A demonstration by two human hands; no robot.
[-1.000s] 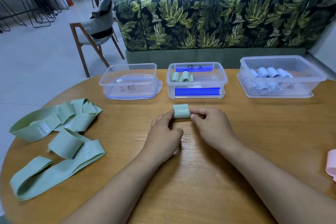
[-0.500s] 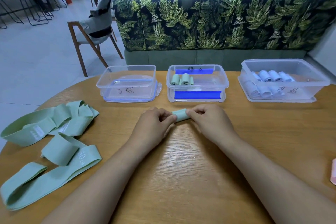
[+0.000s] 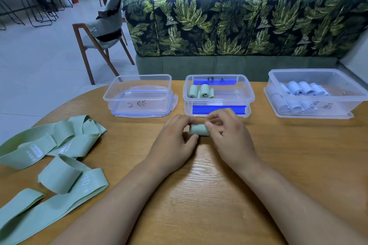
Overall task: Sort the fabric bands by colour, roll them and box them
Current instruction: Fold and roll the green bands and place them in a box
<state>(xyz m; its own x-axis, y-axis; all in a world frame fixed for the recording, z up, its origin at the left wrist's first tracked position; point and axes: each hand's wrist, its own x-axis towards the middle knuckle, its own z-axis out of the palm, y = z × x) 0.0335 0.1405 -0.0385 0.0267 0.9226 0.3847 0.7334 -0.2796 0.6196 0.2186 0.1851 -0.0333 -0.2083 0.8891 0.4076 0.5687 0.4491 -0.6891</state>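
Head view: left hand and right hand pinch green roll, middle box at 12 o'clock.

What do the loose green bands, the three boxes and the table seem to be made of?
Green bands: probably woven elastic fabric, matte; they fold softly and carry white print.
Boxes: clear plastic, glossy; their contents show through the walls.
Table: wood or wood-look laminate, slight sheen; grain lines are visible.
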